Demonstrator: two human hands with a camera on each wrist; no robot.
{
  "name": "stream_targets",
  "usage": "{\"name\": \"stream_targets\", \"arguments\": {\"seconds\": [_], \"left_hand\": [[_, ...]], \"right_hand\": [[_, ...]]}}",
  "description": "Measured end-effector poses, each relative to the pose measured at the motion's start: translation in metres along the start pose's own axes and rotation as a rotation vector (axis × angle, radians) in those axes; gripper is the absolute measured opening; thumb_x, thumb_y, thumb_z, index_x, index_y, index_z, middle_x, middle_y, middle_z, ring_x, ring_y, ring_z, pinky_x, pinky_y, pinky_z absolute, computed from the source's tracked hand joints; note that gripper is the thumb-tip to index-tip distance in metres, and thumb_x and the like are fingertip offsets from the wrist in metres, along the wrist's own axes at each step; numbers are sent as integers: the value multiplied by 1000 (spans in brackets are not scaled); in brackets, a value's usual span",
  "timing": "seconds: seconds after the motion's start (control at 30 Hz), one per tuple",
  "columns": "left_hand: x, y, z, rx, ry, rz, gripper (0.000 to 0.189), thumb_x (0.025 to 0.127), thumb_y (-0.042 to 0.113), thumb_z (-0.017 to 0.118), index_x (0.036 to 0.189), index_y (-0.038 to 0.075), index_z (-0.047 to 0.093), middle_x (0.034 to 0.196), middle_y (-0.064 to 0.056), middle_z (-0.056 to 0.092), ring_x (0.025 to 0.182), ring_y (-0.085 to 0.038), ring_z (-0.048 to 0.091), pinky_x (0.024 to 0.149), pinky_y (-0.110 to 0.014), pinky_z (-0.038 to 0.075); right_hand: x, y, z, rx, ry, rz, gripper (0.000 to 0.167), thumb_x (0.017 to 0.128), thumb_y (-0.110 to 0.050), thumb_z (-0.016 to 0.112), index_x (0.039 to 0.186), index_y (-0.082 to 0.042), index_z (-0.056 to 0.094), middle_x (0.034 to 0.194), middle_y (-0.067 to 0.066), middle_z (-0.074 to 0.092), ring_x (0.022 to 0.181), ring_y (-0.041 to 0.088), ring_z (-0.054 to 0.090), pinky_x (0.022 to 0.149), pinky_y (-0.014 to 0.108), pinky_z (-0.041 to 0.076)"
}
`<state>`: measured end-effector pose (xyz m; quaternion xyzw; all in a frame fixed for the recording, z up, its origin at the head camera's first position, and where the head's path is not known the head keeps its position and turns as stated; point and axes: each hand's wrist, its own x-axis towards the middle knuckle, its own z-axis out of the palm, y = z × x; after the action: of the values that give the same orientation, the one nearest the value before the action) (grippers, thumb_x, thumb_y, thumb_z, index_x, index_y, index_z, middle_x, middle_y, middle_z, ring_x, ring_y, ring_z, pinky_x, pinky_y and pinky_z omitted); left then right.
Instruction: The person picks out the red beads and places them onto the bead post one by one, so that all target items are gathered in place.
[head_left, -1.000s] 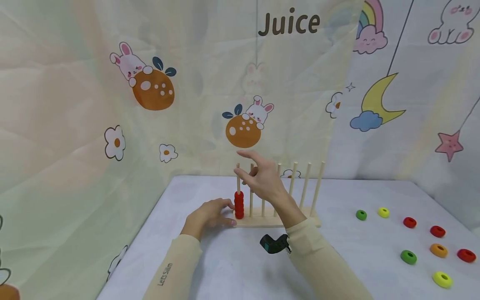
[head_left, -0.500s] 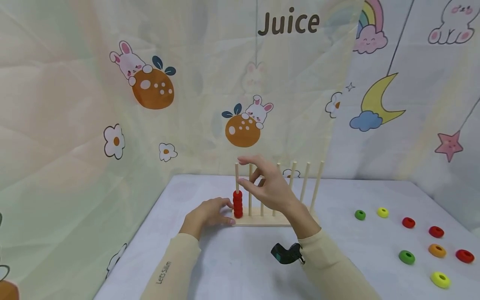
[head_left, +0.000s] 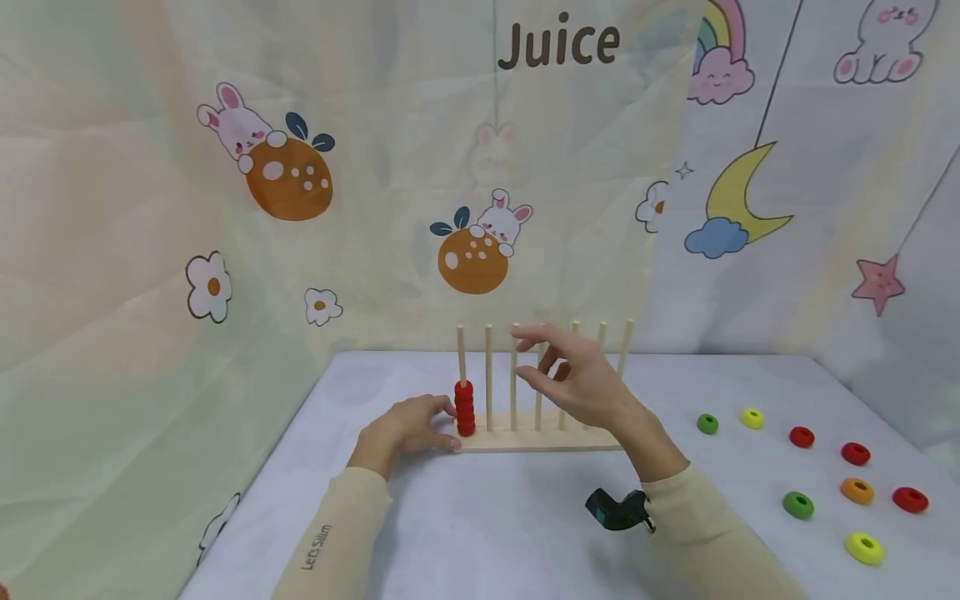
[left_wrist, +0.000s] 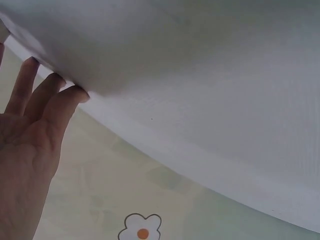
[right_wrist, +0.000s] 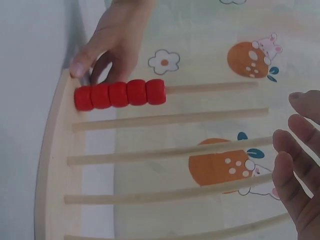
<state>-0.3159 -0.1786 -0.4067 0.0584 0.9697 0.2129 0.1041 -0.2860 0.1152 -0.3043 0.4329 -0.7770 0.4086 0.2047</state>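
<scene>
A wooden peg rack [head_left: 543, 440] stands on the white table, a row of upright pegs on its long base. Several red ring beads [head_left: 465, 408] are stacked on its leftmost peg; the other pegs in sight are bare. My left hand [head_left: 405, 427] holds the base's left end, thumb at the front corner [right_wrist: 75, 70] and index finger further back. In the left wrist view its other fingers [left_wrist: 75, 95] reach to the white tabletop. My right hand [head_left: 585, 383] hovers in front of the middle pegs, fingers loosely curved and nothing between them.
Loose beads lie on the right of the table: green [head_left: 798, 505], yellow [head_left: 864, 548], orange [head_left: 857, 491] and red [head_left: 911, 500]. A black wrist camera [head_left: 618, 510] hangs at my right sleeve. A printed cloth backdrop [head_left: 390, 250] rises behind the table.
My right hand has moved right and slightly down, away from the leftmost peg to the middle pegs. The left hand stays at the rack's end. The head view has shifted slightly right.
</scene>
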Motion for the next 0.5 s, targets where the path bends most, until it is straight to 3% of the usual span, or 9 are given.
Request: {"name": "stream_targets", "arguments": {"seconds": [0.5], "left_hand": [[-1, 1, -2, -7, 4, 29, 48, 75, 44, 91, 115, 35, 65, 137, -3, 63, 131, -30, 55, 104, -62, 46]], "right_hand": [[-34, 22, -38, -74, -23, 18, 39, 91, -1, 76, 126, -16, 67, 111, 1, 69, 70, 8, 61, 55, 28, 54]]}}
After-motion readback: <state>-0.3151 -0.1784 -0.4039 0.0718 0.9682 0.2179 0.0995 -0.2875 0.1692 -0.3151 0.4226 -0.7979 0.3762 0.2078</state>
